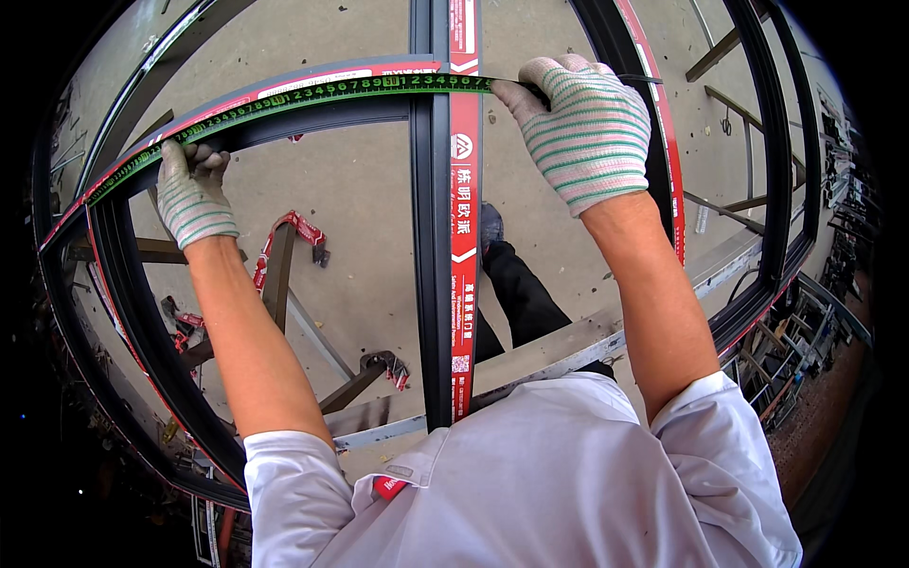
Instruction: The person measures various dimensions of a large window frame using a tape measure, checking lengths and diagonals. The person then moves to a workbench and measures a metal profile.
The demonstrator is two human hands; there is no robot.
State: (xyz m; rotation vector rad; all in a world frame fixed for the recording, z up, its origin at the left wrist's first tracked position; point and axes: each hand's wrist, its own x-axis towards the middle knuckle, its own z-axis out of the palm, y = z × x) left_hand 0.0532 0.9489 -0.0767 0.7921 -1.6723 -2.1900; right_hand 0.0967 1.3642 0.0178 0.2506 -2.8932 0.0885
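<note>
Holding tape (312,92) along frame (331,113): left hand (196,197) clasping it against frame, right hand (592,137) pinching it past bar (431,237).

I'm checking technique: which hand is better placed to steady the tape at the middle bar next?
Probably the right hand: it grips the tape beside the middle bar, while the left hand is farther off.

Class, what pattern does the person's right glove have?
The right glove has green stripes on pale fabric, best seen in the head view.
</note>
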